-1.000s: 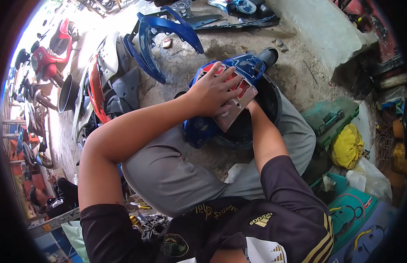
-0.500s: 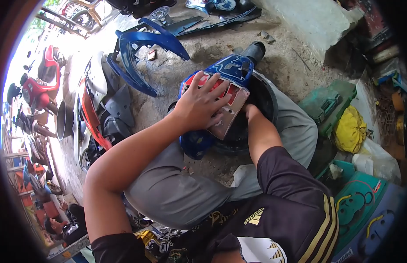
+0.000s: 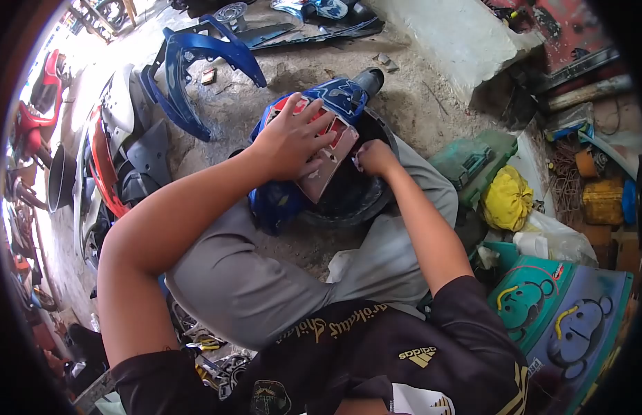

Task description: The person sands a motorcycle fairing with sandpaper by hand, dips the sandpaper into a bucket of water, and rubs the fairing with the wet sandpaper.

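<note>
My left hand [image 3: 290, 142] is spread across a blue motorcycle body panel [image 3: 341, 97] with red patches and a bare pinkish face, its fingers over the top and its thumb lower on that face. The panel is tilted over a black basin [image 3: 355, 207] between my legs. My right hand [image 3: 377, 158] is closed at the panel's right end, above the basin. A small pale bit shows at its fingertips, too small to name. Another glossy blue part [image 3: 276, 207] shows below my left forearm, by the basin's left side.
A blue curved fairing [image 3: 189, 69] lies ahead on the concrete floor. Grey and orange panels [image 3: 106, 162] are stacked on the left. On the right are a green case [image 3: 473, 162], a yellow bundle [image 3: 507, 197] and a teal box [image 3: 521, 297]. A concrete block [image 3: 466, 41] stands at the back.
My right hand has risen out of the basin and is now fully visible beside the panel. My left hand stays on the panel. The view has shifted to the right.
</note>
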A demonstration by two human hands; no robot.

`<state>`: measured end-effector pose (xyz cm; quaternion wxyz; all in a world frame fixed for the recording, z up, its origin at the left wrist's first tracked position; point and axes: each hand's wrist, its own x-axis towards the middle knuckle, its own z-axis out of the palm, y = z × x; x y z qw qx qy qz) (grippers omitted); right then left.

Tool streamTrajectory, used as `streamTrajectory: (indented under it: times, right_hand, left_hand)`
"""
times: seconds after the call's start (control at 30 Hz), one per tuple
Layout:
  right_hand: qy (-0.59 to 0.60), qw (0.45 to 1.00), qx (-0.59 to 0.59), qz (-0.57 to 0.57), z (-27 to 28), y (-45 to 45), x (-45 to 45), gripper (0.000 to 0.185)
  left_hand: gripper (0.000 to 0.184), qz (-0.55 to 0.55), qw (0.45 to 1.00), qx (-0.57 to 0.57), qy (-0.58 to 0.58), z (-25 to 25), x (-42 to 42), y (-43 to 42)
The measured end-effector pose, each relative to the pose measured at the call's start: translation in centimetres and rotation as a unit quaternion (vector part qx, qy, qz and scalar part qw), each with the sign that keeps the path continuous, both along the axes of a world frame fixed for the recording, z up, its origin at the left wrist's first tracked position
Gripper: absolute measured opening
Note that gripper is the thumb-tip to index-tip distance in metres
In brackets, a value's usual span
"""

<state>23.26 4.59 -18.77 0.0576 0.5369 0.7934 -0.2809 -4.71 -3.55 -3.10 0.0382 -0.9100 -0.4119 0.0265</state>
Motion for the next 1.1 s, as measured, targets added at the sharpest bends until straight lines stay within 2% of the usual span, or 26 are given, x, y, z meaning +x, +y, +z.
streamTrajectory:
  times: [0.03, 0.1, 0.13, 0.23, 0.27, 0.33, 0.37, 0.4, 0.47, 0.77, 0.93, 1.03, 1.1]
  right_hand:
    - [-0.042, 0.997, 0.045, 0.044, 1.4, -0.7, -0.6, 0.012]
    - [-0.045, 0.998, 0.052, 0.011, -0.3, -1.6, -1.1, 0.013]
    - [-0.045, 0.998, 0.048, 0.009, -0.8, -1.4, -0.8, 0.026]
    - [-0.001, 0.988, 0.151, -0.020, -1.9, -2.0, -0.6, 0.023]
    - [-0.039, 0.997, 0.056, -0.023, -2.5, -1.0, -0.6, 0.029]
    - [-0.034, 0.976, -0.096, -0.192, -6.7, 2.0, -1.1, 0.024]
    - [0.013, 0.951, -0.166, -0.262, -7.9, 2.3, -1.5, 0.026]
    - [0.052, 0.913, -0.226, -0.335, -8.7, 2.5, -2.1, 0.027]
    - [0.211, 0.808, -0.330, -0.440, -10.4, 1.9, -3.7, 0.039]
    - [0.221, 0.847, -0.235, -0.423, -16.3, 1.8, -5.9, 0.030]
    - [0.231, 0.831, -0.250, -0.440, -18.3, 0.4, -4.6, 0.025]
    - [0.278, 0.783, -0.341, -0.440, -16.2, 2.4, -3.3, 0.022]
    - [0.283, 0.749, -0.414, -0.432, -9.4, 3.5, -2.2, 0.016]
  left_hand:
    - [0.060, -0.002, 1.000, 0.006, -0.002, 0.1, 0.0, 0.1]
    - [0.060, -0.002, 1.000, 0.011, -0.004, -0.1, -0.2, -0.1]
    - [0.062, 0.000, 1.000, 0.016, 0.005, -0.3, -0.3, -0.1]
    - [0.064, 0.003, 1.000, 0.010, 0.010, -0.3, -0.1, -0.1]
    - [0.064, 0.008, 1.000, 0.006, 0.013, -0.1, 0.0, -0.2]
    - [0.064, 0.010, 1.000, -0.005, 0.008, 0.4, 0.0, -0.4]
    - [0.065, 0.010, 1.000, -0.009, 0.008, 0.5, -0.1, -0.2]
    - [0.065, 0.008, 1.000, 0.002, 0.001, 0.1, -0.3, -0.2]
    - [0.065, 0.002, 1.000, 0.026, -0.011, -0.4, -0.5, -0.1]
    - [0.062, 0.011, 0.999, 0.022, -0.021, -0.5, -0.3, -0.1]
    - [0.063, 0.006, 1.000, 0.024, -0.005, 0.0, 0.2, 0.2]
    - [0.062, -0.003, 0.999, 0.033, 0.004, -0.2, 0.2, -0.3]
    - [0.062, -0.002, 0.999, 0.039, -0.009, -0.6, -0.1, -0.1]
